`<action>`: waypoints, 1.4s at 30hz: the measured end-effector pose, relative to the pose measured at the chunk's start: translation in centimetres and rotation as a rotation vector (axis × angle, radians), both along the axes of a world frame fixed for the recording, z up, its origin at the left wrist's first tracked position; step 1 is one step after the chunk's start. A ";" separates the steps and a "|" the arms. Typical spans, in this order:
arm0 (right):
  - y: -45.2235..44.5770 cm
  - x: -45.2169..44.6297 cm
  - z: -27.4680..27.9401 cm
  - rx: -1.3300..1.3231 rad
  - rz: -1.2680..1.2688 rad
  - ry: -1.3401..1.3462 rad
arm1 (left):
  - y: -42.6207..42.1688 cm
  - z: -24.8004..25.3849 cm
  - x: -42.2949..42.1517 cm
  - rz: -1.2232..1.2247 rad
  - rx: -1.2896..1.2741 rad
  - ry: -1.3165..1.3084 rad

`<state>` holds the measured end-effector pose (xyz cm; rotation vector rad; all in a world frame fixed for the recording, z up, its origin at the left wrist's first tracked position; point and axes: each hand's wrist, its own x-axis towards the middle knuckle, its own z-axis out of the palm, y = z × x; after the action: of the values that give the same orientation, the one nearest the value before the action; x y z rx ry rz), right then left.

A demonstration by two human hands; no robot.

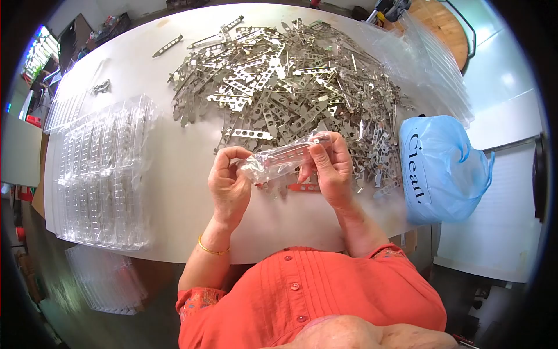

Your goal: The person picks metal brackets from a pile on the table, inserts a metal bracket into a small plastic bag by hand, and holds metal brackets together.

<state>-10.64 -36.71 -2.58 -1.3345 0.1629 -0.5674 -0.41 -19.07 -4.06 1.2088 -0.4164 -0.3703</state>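
Note:
My left hand [228, 185] pinches one end of a clear plastic bag [279, 160], and my right hand [332, 168] grips its other end. Inside the bag lies a flat metal strip with holes, seen through the wrinkled plastic. Just beyond my hands spreads a large heap of loose perforated metal strips [285, 87]. A reddish strip [303, 188] rests on the white table [186, 203] below the bag, partly hidden by my right hand.
Clear plastic trays [102, 174] stand at the left, holding rows of strips. A blue bag [444, 168] marked "Clean" sits at the right edge. More clear plastic trays [430, 64] lie at the back right. One strip [167, 46] lies apart at the back left.

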 end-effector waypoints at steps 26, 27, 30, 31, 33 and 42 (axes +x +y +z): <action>0.4 -0.2 0.4 -0.223 0.048 0.035 | 0.8 3.5 -1.5 -0.069 0.398 -0.611; 0.7 -0.3 0.5 -0.219 0.056 0.028 | 0.9 3.4 -1.6 -0.077 0.426 -0.676; 1.3 -0.6 0.9 -0.150 0.160 0.001 | 1.4 2.9 -2.0 -0.051 0.479 -0.805; 1.3 -0.6 0.8 -0.146 0.169 -0.005 | 1.6 2.8 -2.2 -0.027 0.497 -0.866; 0.7 -0.7 0.4 -0.102 0.313 0.055 | 2.4 3.6 -2.6 -0.027 0.520 -0.848; 4.8 -1.2 -0.1 -0.010 0.705 0.095 | 10.4 9.6 -1.5 0.288 0.648 -0.917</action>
<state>-11.82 -31.88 -2.72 -1.3233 -0.2313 0.0911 -1.88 -8.65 5.54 2.0260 -0.9335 0.3675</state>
